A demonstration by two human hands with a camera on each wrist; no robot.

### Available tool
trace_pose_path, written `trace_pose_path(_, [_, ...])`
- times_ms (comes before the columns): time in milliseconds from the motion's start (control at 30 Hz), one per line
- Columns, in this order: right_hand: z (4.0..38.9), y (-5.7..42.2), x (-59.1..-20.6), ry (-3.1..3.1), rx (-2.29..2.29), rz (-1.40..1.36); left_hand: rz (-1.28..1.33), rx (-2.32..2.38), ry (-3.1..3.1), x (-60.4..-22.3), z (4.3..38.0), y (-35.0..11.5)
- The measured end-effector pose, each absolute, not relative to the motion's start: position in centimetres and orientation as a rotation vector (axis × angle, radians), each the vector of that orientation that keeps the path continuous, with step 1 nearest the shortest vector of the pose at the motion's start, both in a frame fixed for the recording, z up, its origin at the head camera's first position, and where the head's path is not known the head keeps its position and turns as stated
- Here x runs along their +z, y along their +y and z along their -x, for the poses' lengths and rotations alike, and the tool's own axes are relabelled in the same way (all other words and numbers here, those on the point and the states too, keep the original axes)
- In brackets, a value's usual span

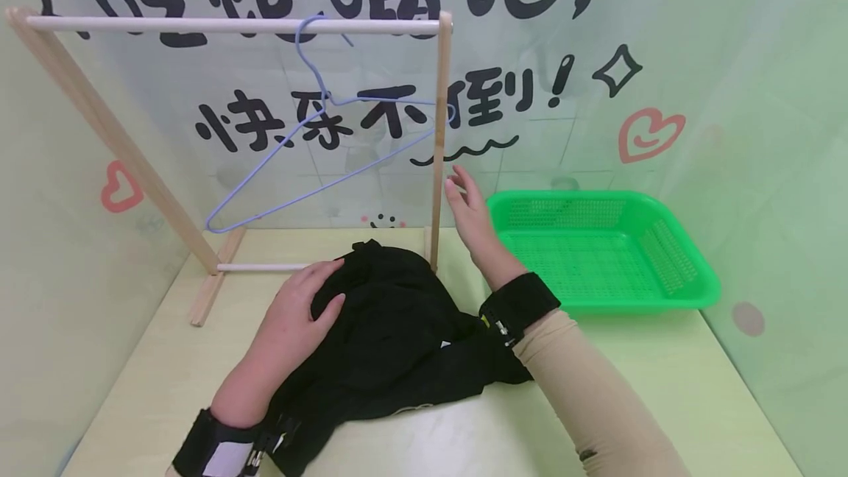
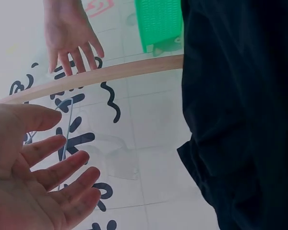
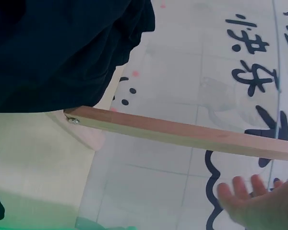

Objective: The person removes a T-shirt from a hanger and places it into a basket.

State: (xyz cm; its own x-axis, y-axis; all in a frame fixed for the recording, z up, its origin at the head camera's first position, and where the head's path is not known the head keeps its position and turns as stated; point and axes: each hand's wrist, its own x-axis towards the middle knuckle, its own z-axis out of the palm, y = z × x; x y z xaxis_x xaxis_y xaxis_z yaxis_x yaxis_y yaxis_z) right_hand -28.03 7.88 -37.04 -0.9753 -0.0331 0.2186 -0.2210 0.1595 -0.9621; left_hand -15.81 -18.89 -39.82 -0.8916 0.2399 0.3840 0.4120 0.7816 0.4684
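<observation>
A dark, bunched-up garment (image 1: 391, 330) lies on the table in front of me, its folds hiding what kind it is. My left hand (image 1: 298, 315) is over its left side, fingers spread and slightly bent, overlapping the cloth in the head view. Beside the right post (image 1: 440, 153) of a wooden rack, my right hand (image 1: 472, 216) is raised with loose fingers and nothing in it. A blue wire hanger (image 1: 327, 98) hangs by its hook from the rack's white top rod (image 1: 199, 24). In the left wrist view, the left palm (image 2: 43, 177) shows bare.
To the right at the back stands a green plastic basket (image 1: 603, 308) with perforated sides. The rack's wooden foot (image 1: 210, 297) rests on the pale table (image 1: 662, 389). A printed sheet (image 1: 556, 138) with black lettering and hearts forms the backdrop.
</observation>
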Motion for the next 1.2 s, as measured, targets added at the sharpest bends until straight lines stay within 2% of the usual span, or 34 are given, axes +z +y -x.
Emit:
trace_pose_path(167, [25.2, 9.0, -37.1, -2.464, 1.930, -0.183, 0.507, -0.763, -2.734, -40.9, 15.6, -19.1])
trace_pose_path(333, [21.7, 9.8, -37.7, -2.613, 1.862, -0.269, 0.513, -0.736, -2.806, -41.8, 15.2, -19.1])
trace_pose_path(700, [16.6, 10.4, -42.2, -2.916, 1.394, -0.466, 0.441, -0.587, -2.983, -44.5, 14.7, -18.6])
trace_pose_path(967, [14.7, 12.4, -44.7, -3.101, 1.035, -0.337, 0.365, -0.568, -3.163, -45.8, 14.4, -19.1])
trace_pose_path(1200, [14.3, 13.5, -46.5, -3.223, 0.873, -0.209, 0.171, -0.666, -3.350, -46.8, 13.9, -19.4])
